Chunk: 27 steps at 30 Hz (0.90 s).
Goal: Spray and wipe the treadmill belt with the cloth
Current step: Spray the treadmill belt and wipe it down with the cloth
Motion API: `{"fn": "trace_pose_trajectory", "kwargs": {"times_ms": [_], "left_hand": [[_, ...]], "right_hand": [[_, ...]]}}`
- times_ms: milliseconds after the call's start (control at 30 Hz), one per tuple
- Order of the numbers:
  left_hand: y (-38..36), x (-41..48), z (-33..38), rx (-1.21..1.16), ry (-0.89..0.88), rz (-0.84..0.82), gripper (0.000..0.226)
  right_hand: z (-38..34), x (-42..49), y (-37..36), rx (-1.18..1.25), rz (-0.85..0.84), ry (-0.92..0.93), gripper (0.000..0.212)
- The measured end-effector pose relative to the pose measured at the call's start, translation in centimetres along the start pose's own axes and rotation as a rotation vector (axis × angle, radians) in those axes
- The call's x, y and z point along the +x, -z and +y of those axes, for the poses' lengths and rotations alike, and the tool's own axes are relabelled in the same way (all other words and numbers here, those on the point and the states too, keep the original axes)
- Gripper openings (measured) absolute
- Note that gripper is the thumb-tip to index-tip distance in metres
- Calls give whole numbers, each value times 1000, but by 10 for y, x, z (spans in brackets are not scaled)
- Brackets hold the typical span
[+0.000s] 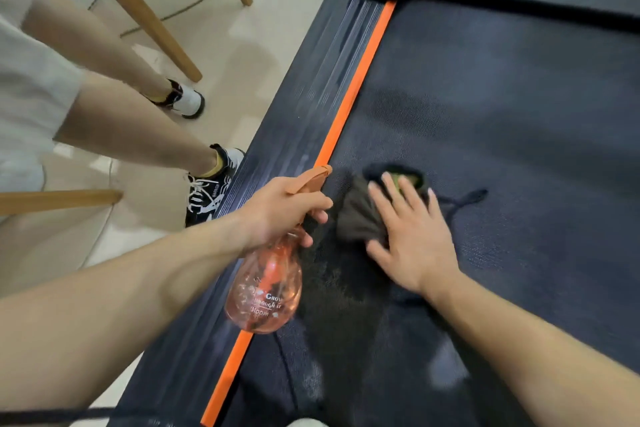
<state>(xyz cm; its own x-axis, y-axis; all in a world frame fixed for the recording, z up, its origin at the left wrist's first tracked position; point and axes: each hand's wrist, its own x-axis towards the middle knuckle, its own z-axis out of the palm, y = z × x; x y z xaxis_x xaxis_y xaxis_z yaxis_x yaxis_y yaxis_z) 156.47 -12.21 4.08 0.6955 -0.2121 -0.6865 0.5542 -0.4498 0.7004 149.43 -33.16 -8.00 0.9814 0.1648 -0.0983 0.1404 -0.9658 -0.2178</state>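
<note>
The dark treadmill belt (pixel 502 121) fills the right side, with a wet dark patch near its left edge. My left hand (pixel 280 210) grips the neck and trigger of an orange see-through spray bottle (pixel 265 291), its nozzle pointing toward the belt. My right hand (pixel 412 232) presses flat, fingers spread, on a dark brown cloth (pixel 356 218) with a green patch, lying on the belt just right of the bottle.
An orange strip (pixel 349 104) and a black ribbed side rail (pixel 311 94) border the belt on the left. Another person's legs and black-and-white sneakers (pixel 207 191) stand beside the rail. Wooden chair legs (pixel 152 21) and a cable lie on the pale floor.
</note>
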Motion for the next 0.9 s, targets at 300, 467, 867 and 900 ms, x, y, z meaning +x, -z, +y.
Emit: {"fn": "trace_pose_trajectory", "kwargs": {"times_ms": [300,467,867,900], "left_hand": [[6,-17,-4,8,7,-28,37],[12,-36,-15,-19,35,-41,8],[34,-58,-61,10,47,-47,33],[35,-62,-62,2,46,-36,35]], "right_hand": [[26,87,18,-19,-62,-193,81],[-64,-27,-16,-2,-29,8,88],[-41,35,-8,-63,-88,126,84],[-50,26,-11,-35,-61,57,84]]}}
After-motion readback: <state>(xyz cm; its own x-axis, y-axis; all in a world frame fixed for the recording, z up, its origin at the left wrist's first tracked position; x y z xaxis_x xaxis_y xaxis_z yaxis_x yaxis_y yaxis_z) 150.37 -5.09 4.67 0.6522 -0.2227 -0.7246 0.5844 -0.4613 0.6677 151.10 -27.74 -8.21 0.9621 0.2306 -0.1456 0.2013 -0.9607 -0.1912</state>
